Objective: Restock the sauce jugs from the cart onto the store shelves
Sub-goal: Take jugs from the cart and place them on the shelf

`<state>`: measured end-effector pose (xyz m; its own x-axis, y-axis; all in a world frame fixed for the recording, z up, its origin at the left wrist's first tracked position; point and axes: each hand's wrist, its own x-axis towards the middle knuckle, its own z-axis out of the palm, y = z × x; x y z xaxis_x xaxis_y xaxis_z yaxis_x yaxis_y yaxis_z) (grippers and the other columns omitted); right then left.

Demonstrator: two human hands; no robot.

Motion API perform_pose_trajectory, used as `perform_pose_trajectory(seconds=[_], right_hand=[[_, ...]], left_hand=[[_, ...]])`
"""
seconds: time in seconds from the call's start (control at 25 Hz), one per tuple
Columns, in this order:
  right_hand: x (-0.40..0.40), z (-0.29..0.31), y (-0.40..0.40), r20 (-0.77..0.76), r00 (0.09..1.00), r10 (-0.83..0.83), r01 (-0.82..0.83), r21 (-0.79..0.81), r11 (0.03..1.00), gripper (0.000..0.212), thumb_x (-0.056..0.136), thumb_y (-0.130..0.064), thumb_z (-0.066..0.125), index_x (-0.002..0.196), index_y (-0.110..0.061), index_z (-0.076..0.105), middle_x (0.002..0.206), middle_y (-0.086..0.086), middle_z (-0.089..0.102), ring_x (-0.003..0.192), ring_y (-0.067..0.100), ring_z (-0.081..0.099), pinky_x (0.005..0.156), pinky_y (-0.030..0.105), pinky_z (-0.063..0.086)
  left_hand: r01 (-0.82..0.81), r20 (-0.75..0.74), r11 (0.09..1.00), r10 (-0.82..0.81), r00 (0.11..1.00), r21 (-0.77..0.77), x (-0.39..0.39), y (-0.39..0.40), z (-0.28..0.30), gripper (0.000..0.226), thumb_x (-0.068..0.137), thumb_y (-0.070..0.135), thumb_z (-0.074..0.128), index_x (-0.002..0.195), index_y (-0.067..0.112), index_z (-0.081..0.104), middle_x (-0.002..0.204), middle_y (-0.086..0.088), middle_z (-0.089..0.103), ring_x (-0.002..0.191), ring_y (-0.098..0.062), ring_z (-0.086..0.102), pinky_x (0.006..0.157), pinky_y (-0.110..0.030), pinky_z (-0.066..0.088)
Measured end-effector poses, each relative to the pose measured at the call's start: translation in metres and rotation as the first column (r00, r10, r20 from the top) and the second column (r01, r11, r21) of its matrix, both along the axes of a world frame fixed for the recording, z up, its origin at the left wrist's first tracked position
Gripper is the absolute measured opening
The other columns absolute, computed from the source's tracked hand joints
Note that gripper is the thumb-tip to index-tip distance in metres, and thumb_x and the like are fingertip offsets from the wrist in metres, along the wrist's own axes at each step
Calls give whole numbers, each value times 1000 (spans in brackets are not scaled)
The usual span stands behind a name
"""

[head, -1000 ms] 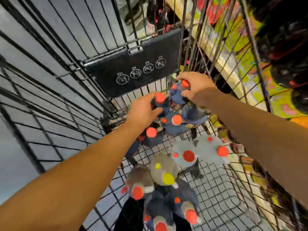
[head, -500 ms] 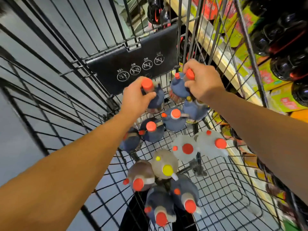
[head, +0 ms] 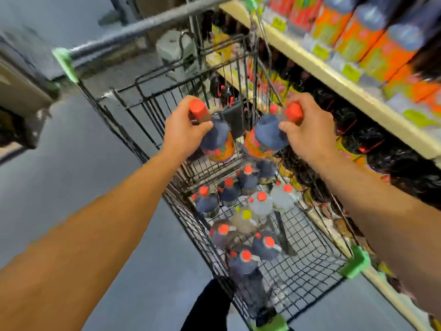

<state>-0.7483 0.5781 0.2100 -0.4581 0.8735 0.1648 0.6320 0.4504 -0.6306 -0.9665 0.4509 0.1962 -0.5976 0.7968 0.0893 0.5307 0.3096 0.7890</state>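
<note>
My left hand [head: 185,130] grips a dark sauce jug [head: 218,142] with a red cap by its neck, held above the black wire cart [head: 315,273]. My right hand [head: 307,130] grips a second dark sauce jug [head: 267,137] the same way, close beside the first. Both jugs hang over the cart's child seat end. Down in the cart basket stand several more jugs [head: 248,263], dark and pale, most with red caps and one with a yellow cap [head: 246,214].
The store shelves [head: 338,77] run along the right, holding orange-labelled jugs above and dark jugs below. The cart handle [head: 143,29] crosses the top left. Grey floor [head: 78,163] lies to the left of the cart.
Both hands have lifted their jugs up out of the basket, above the cart's rim. The view has pulled back and up, so the shelves and the cart handle show.
</note>
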Motion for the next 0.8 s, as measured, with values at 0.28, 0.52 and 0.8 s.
perform_pose_trajectory(seconds=[0.28,0.52,0.8], right_hand=[[149,54,-74,15,990,-140,140,17,990,36,76,-20,68,108,-26,55,97,5,67,88,32,60,78,41,49],[323,74,-154,19,973,-230,228,86,970,36,76,-13,68,108,-22,54,95,4,68,88,31,61,77,39,48],[504,104,-231,31,928,-372,367,106,924,33,80,-14,69,106,-22,51,96,2,66,88,31,59,75,38,48]], left_hand=[[155,-42,987,-154,987,30,115,-45,59,30,78,10,72,103,7,55,89,2,56,81,-17,51,61,-19,35],[320,-55,947,-318,946,39,261,-91,69,29,68,22,69,90,13,53,85,-8,62,81,-30,59,74,-47,50],[532,57,846,-533,844,39,439,-118,91,25,85,10,69,106,12,54,98,-7,60,93,-29,58,83,-48,49]])
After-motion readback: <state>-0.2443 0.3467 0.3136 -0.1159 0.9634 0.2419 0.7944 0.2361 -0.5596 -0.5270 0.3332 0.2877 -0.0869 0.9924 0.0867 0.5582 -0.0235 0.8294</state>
